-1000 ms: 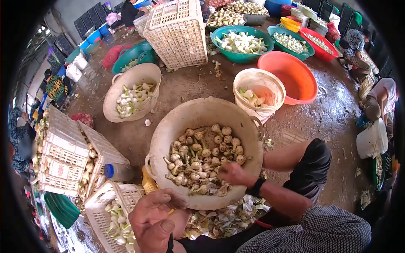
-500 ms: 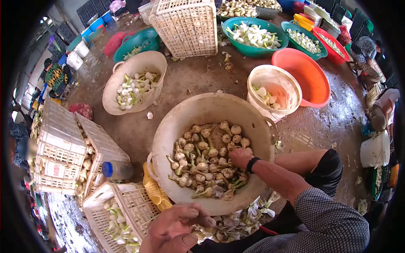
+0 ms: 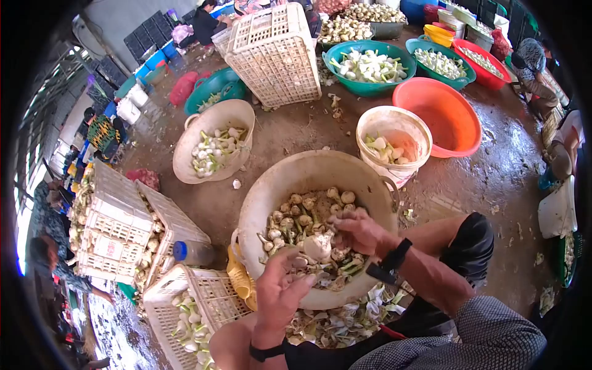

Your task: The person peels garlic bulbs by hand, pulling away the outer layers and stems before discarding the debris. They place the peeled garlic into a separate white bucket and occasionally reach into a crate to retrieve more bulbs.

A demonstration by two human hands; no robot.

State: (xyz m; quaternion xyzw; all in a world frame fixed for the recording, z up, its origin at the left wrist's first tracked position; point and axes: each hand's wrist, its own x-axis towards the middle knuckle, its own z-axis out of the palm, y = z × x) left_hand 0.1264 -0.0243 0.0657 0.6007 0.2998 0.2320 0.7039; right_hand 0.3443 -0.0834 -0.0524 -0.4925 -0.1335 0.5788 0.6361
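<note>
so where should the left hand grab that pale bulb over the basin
Likely the bulb by its round body, from the lower left: the right hand holds its upper right, and the left hand is open just below.

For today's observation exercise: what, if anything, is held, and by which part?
The right hand holds a bulb by its upper side; the left hand is open just below, holding nothing.

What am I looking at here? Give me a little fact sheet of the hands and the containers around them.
Left hand: open, fingers spread, just below a pale bulb
Right hand: fingers pinch that bulb above the basin
Basin: large, cream, holds unpeeled bulbs with stalks
Peelings: heaped under the basin's near rim
Bucket: a few white peeled bulbs inside
Orange tub: beside the bucket
Crates: white, on the left
</note>
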